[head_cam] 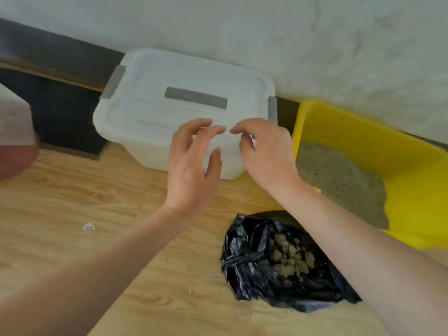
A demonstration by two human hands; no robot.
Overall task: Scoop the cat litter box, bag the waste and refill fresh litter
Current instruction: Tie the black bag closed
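My left grip (191, 170) and right grip (264, 154) cover the near corner of the white lidded bin (184, 103), and I cannot tell whether my fingertips touch its lid or hang just above it. My right forearm (363, 251) hides the right side of the black bag (244, 258) and the near left corner of the yellow litter box (363, 132), whose right part runs off the picture's edge. The pale scrap (88, 226) on the floor (72, 263) is too small to name, and the blurred pale-and-reddish shape (14, 146) is cut off at the left edge.
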